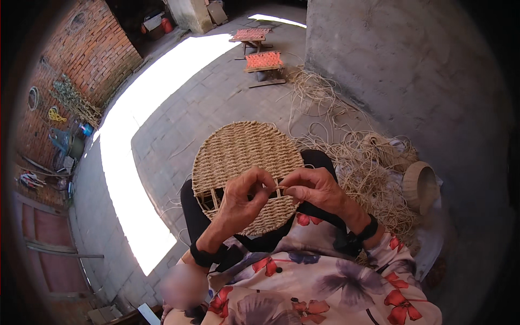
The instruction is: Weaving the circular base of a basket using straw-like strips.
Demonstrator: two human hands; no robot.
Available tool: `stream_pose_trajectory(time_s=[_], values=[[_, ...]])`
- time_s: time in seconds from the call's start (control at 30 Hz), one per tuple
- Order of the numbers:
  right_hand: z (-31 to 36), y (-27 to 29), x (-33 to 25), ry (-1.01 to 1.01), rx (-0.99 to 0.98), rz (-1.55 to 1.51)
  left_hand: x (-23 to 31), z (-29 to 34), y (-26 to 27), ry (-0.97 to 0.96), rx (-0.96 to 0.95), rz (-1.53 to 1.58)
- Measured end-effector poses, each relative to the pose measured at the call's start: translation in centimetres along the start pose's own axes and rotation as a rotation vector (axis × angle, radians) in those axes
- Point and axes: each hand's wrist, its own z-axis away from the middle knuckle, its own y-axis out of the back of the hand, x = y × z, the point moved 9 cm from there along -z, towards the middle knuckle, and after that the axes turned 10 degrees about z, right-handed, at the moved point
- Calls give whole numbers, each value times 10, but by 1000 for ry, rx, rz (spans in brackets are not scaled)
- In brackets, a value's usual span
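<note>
A round panel woven from tan straw cord (244,149) lies across my lap on dark trousers. Its far part and near part are woven closed, and between them runs an open band where bare frame rods show. Over that band my left hand (244,197) is closed, thumb and index finger pinched on a short piece of twisted cord (278,187). From the other side my right hand (319,192) pinches the same cord, its thumb tip close to the near weave. Fingers hide most of the cord's length.
A tangled heap of cord (368,179) spreads at my right, with a pale round basket (420,187) tipped beside it. Ahead stand two low stools with orange-red woven seats (264,60). A grey wall (411,70) rises on the right, a brick wall (89,49) on the left.
</note>
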Motion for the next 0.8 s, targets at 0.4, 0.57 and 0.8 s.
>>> stream_pose_trajectory(time_s=[0.4, 0.57, 0.8], values=[[15, -15, 11, 333, 337, 1200, -67, 9, -44, 111, -119, -609], [6, -24, 21, 344, 357, 1163, -73, -1, -43, 139, -122, -605], [6, 28, 22, 139, 467, 897, -77, 4, -34, 79, 4, -418]])
